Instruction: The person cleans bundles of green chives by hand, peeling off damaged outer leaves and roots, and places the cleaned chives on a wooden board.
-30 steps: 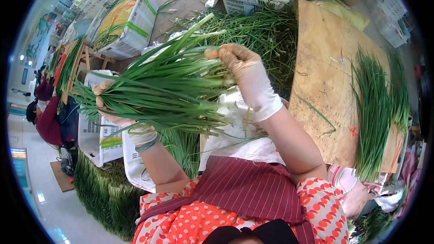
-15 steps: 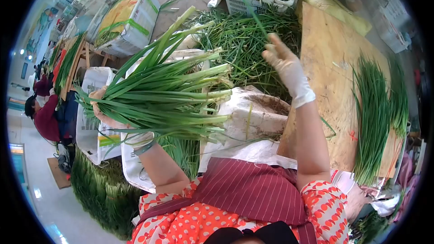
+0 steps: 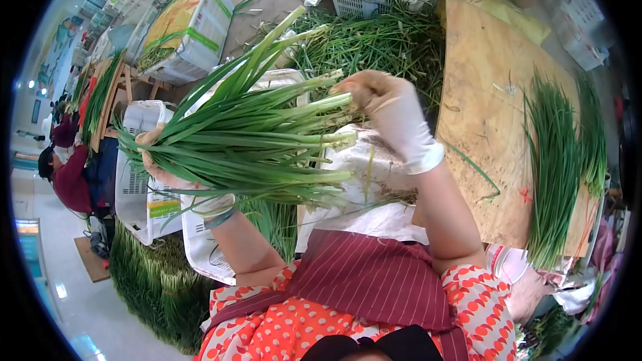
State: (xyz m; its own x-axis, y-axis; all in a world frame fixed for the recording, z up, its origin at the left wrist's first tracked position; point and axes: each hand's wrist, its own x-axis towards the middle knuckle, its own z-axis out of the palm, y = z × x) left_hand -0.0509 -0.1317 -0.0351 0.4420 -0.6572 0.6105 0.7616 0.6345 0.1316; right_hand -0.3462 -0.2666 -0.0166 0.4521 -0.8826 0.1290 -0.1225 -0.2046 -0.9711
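My left hand [image 3: 164, 164], in a glove, is closed around the leafy end of a large bunch of garlic chives [image 3: 247, 134]. The bunch lies nearly level, its pale root ends pointing right. At those ends is my right hand [image 3: 394, 117], in a white glove, its fingers curled in and touching the upper stalks. What sits between its fingertips is hidden and slightly blurred. Behind the bunch spreads a heap of loose green leaves [image 3: 381, 47]. Under the stalk ends is a dirty white sheet [image 3: 348, 167].
A wooden board [image 3: 495, 93] on the right bears tied chive bundles [image 3: 554, 174]. A white crate [image 3: 374, 0] of greens stands at the back. White crates [image 3: 137, 190] are at left, above standing chives [image 3: 157, 287]. A co-worker [image 3: 70, 177] sits far left.
My right hand has come down and left from above the leaf heap to the root ends, its fingers now curled. The long leaf at its fingers is gone. The left hand keeps its hold.
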